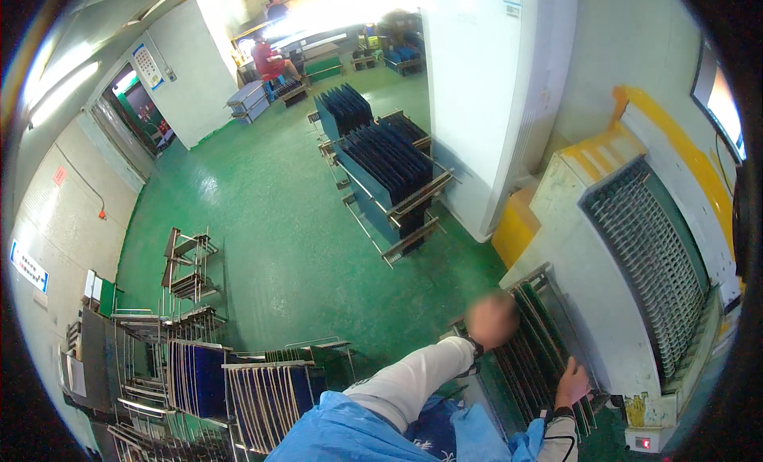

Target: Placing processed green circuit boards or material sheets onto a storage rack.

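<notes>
Dark flat panels [524, 335] stand on edge, side by side, in a metal rack [545, 276] at the lower right, close to my body. My left hand [493, 320] lies at the far left end of these panels; it is smeared, so its fingers cannot be made out. At their right end, my right hand [572, 384] has its fingers curled against the edge of a dark panel. The two hands are at opposite ends of the same row. Light sleeves and a blue garment [358, 430] cover my arms and front.
A large machine [644, 263] with a ribbed roller bed rises right of the rack. Racks of blue panels [389, 160] stand on the green floor [270, 224] ahead. More loaded racks [262, 398] crowd the lower left. A person in red [269, 61] sits far back.
</notes>
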{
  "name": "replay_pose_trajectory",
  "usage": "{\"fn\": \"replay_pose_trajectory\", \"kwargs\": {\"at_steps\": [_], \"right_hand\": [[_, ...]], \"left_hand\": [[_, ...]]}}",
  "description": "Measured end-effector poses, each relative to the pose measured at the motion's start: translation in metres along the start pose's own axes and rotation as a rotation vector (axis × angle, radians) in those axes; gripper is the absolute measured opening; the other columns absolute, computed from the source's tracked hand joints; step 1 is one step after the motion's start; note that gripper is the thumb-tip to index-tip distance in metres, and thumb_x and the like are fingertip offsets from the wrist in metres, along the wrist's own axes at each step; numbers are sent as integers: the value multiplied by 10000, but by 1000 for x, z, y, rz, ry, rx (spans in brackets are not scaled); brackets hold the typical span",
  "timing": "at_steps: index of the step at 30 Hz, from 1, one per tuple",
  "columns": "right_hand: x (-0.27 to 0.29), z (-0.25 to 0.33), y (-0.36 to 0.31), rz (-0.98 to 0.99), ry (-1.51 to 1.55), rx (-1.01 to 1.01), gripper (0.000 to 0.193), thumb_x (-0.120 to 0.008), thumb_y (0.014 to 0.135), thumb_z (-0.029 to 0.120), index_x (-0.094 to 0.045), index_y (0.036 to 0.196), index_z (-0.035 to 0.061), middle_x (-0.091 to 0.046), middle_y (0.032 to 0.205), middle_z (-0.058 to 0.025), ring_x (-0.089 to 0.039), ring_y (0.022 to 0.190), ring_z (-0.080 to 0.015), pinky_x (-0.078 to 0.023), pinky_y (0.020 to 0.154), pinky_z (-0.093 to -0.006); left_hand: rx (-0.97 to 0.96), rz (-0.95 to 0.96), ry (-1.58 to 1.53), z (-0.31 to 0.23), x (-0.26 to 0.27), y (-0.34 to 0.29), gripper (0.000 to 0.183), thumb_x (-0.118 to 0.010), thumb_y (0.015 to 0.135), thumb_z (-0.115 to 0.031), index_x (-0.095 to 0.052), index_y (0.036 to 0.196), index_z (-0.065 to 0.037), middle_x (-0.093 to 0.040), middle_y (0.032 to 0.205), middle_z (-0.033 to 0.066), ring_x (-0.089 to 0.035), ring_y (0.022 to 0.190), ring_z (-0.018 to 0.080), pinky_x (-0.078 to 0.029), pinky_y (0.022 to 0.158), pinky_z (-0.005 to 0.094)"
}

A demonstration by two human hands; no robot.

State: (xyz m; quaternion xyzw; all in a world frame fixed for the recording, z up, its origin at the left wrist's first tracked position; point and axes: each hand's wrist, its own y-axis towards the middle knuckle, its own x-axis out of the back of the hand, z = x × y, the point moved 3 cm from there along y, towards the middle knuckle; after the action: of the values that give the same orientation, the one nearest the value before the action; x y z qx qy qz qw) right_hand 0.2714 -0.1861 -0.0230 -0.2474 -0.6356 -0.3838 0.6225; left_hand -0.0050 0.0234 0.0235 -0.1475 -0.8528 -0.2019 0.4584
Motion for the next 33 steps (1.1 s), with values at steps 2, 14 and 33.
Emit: {"fn": "replay_pose_trajectory", "kwargs": {"at_steps": [2, 14, 33], "right_hand": [[-4, -3, 0, -20, 0, 8, 586, -495, 1002, 589, -712, 945, 48, -729, 951, -155, -679, 927, -363, -471, 865, -543], [-4, -4, 1, -6, 13, -6, 611, -479, 1001, 599, -709, 942, 36, -721, 961, -217, -667, 927, -418, -455, 860, -551], [-2, -3, 1, 29, 37, -17, 603, -465, 1010, 596, -699, 947, 45, -720, 973, -186, -662, 962, -393, -445, 891, -552]], "left_hand": [[-9, -18, -5, 0, -1, 0, 612, -628, 936, -419, -488, 1485, -185, -545, 1323, 196, -532, 1173, 368, -404, 1010, 491], [-8, -26, -1, 0, -2, 0, 608, -637, 932, -420, -495, 1479, -196, -552, 1321, 185, -535, 1175, 356, -412, 1009, 488], [3, -14, -4, 1, -3, 1, 609, -622, 935, -435, -495, 1480, -194, -554, 1313, 177, -532, 1176, 350, -408, 1011, 486]]}}
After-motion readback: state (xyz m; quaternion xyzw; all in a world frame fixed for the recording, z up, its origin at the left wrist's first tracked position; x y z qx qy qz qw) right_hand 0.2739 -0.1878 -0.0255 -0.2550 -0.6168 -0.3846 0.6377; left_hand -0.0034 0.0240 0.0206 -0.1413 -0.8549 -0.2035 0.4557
